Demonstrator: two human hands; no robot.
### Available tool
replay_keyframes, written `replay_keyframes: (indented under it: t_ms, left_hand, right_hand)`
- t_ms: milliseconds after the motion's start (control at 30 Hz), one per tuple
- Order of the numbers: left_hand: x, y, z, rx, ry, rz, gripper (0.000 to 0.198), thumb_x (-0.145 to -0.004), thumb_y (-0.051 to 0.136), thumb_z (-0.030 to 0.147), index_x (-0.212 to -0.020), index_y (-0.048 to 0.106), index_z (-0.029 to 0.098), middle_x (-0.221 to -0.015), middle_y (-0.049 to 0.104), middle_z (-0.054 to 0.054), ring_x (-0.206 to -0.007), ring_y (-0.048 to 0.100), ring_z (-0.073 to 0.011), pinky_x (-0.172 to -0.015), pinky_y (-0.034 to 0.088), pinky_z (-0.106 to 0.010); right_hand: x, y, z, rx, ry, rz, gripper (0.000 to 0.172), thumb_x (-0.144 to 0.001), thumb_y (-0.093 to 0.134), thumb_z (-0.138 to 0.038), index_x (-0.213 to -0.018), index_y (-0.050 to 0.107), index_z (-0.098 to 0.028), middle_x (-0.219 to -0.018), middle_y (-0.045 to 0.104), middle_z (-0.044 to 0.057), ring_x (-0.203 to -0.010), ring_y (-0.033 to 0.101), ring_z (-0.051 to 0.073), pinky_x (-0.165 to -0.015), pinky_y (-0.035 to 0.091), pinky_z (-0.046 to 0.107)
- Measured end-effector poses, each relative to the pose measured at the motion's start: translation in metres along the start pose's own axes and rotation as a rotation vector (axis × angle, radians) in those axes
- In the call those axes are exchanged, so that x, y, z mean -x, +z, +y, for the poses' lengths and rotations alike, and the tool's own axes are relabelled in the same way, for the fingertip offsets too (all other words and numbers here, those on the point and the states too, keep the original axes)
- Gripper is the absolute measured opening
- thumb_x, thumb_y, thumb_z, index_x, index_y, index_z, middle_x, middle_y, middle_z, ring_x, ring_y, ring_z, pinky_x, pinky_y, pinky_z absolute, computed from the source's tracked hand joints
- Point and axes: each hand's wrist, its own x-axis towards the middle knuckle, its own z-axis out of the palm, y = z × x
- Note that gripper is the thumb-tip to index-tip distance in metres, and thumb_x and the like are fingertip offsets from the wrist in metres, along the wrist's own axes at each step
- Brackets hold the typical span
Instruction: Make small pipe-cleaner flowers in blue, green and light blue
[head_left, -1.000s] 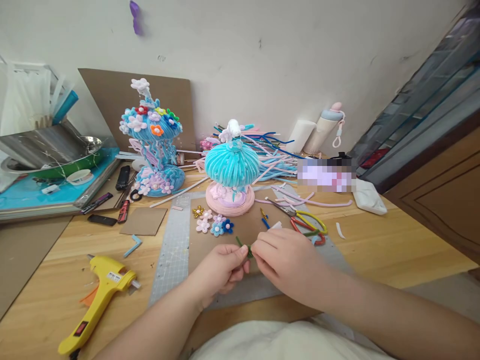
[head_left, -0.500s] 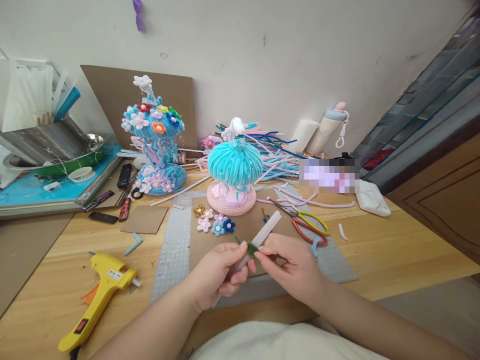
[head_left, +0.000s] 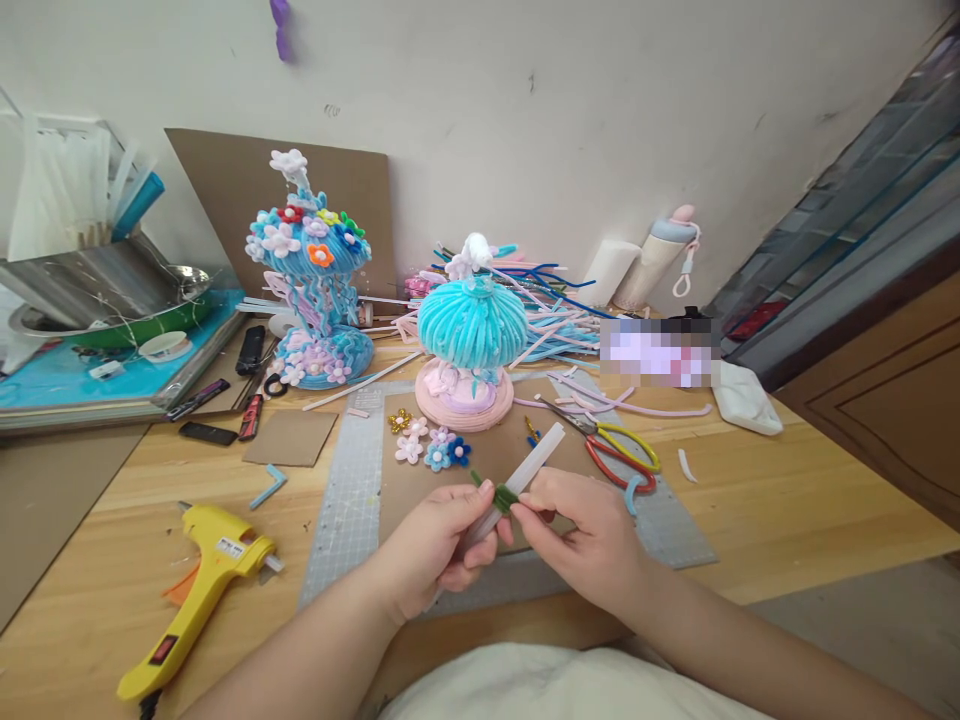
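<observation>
My left hand point(head_left: 442, 540) is closed round a translucent white stick point(head_left: 538, 452), which looks like one or more glue sticks and points up to the right. A dark green pipe cleaner point(head_left: 505, 498) is wound round the stick, one end held under my left thumb. At the right side of the winding, the fingertips of my right hand point(head_left: 585, 530) pinch the green pipe cleaner. Just beyond my hands, several small pipe-cleaner flowers point(head_left: 438, 457) lie on brown cardboard point(head_left: 405, 510). Behind them stands a turquoise-topped pipe-cleaner ornament point(head_left: 472, 325) on a pink round base.
Scissors point(head_left: 621, 455) with yellow and red handles lie beyond my right hand. A yellow glue gun point(head_left: 210, 580) rests at the left. A flowered blue ornament point(head_left: 307, 260) stands behind, beside loose pipe cleaners point(head_left: 559, 335). The grey cutting mat point(head_left: 337, 520) lies under the cardboard.
The view has shifted very slightly. Both hands keep nearly the same hold on the stick and the green pipe cleaner; no other change is visible.
</observation>
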Motion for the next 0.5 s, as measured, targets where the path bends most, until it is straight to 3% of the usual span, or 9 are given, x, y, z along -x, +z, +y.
replay_keyframes:
  t_ms: [333,433,500]
  left_hand:
    - [-0.0023,0.0021,0.0005,-0.032,0.01,0.027,0.04,-0.086,0.043,0.047,-0.07,0.056,0.013,-0.04,0.038,0.007,-0.031,0.017,-0.0023,-0.03,0.008,-0.016]
    - [-0.0017,0.0025,0.0016,-0.026,0.027,0.026,0.039,-0.086,0.043,0.046,-0.07,0.055,0.013,-0.04,0.037,0.007,-0.031,0.016,-0.0025,-0.031,0.007,-0.017]
    - [0.0001,0.0027,0.0031,-0.017,0.032,0.008,0.04,-0.087,0.042,0.046,-0.069,0.054,0.013,-0.039,0.036,0.008,-0.031,0.015,-0.0026,-0.031,0.006,-0.017]
  right_hand:
    - [0.0022,0.0028,0.0009,0.032,0.103,0.008,0.019,-0.081,0.053,-0.021,-0.063,0.056,-0.018,-0.056,0.055,-0.001,-0.052,0.045,0.011,-0.054,0.032,0.023]
    - [0.002,0.0037,0.0006,-0.13,0.191,-0.002,0.015,-0.082,0.054,-0.023,-0.069,0.059,-0.018,-0.062,0.06,0.001,-0.057,0.05,0.012,-0.056,0.036,0.023]
    - [-0.001,0.0006,0.0028,-0.345,0.299,-0.075,0.016,-0.083,0.054,-0.028,-0.073,0.06,-0.017,-0.067,0.061,0.001,-0.06,0.052,0.012,-0.056,0.038,0.022]
